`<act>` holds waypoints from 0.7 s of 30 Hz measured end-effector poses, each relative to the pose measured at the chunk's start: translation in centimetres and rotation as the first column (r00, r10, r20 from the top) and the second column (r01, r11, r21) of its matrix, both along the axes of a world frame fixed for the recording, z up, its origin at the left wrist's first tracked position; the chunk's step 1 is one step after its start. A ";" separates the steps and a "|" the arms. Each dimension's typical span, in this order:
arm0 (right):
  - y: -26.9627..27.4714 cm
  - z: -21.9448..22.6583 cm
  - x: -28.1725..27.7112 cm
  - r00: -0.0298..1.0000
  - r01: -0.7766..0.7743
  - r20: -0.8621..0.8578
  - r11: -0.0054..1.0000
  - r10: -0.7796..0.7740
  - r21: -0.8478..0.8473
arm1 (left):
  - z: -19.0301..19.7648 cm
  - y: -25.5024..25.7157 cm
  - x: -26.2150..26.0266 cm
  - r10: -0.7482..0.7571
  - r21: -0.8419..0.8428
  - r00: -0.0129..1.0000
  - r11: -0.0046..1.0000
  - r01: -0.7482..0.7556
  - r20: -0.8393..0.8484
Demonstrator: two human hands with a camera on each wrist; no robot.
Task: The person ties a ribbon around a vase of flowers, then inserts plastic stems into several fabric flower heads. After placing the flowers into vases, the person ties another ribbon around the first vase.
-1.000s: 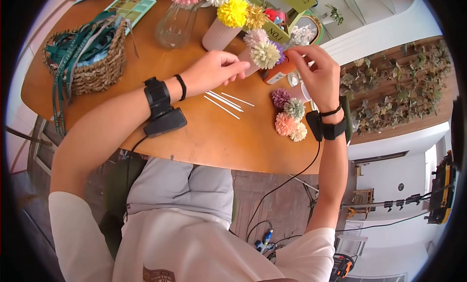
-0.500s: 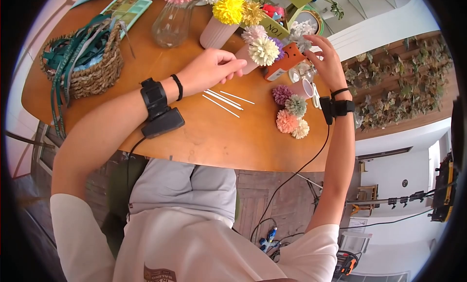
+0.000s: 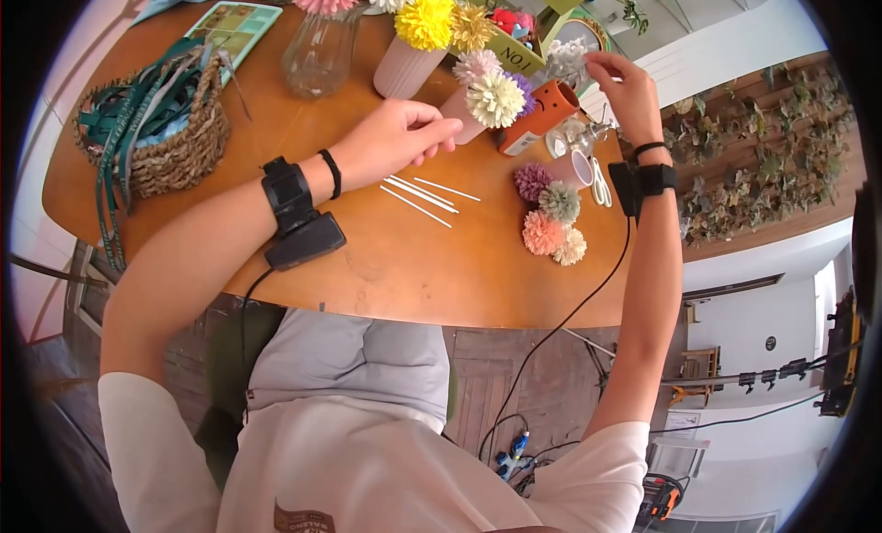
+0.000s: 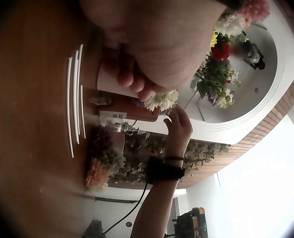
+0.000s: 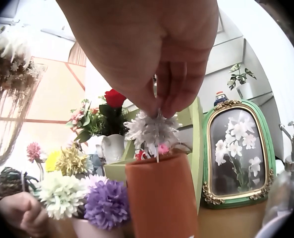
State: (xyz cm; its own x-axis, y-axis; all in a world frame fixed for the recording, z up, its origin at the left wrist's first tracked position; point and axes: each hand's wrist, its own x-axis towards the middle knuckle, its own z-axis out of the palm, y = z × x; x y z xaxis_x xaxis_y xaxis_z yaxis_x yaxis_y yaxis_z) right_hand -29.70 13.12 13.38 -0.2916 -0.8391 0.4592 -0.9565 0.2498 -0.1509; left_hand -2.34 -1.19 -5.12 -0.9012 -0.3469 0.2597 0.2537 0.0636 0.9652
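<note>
My right hand (image 3: 636, 101) reaches over the far right of the table, and its thumb and fingertips pinch the top of a white artificial flower (image 5: 154, 133). That flower stands above the rim of an orange cup (image 5: 161, 198), with a bit of thin stem showing at the rim. My left hand (image 3: 400, 138) hangs over the table with loosely curled fingers and holds nothing. Close beyond it is a pink vase (image 3: 462, 115) with a cream flower (image 3: 494, 99) and a purple one (image 5: 107, 203). Several white sticks (image 3: 418, 198) lie below the left hand.
Several pompom flowers (image 3: 542, 230) lie by a small pink cup (image 3: 571, 169), with white scissors (image 3: 600, 186) and a spray bottle (image 5: 291, 168) nearby. A woven basket (image 3: 184, 156) of ribbons stands left. Behind are a glass vase (image 3: 317, 60), a green box (image 3: 514, 57) and a framed picture (image 5: 238, 153).
My right hand has moved from in front of the orange cup, right and away from me, to the white flower. The left hand has hardly moved.
</note>
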 end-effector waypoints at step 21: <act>-0.7 0.3 -0.7 0.993 -0.061 -0.098 0.995 0.068 0.074 | -0.1 0.0 0.1 -0.012 -0.011 1.000 1.000 0.012 -0.005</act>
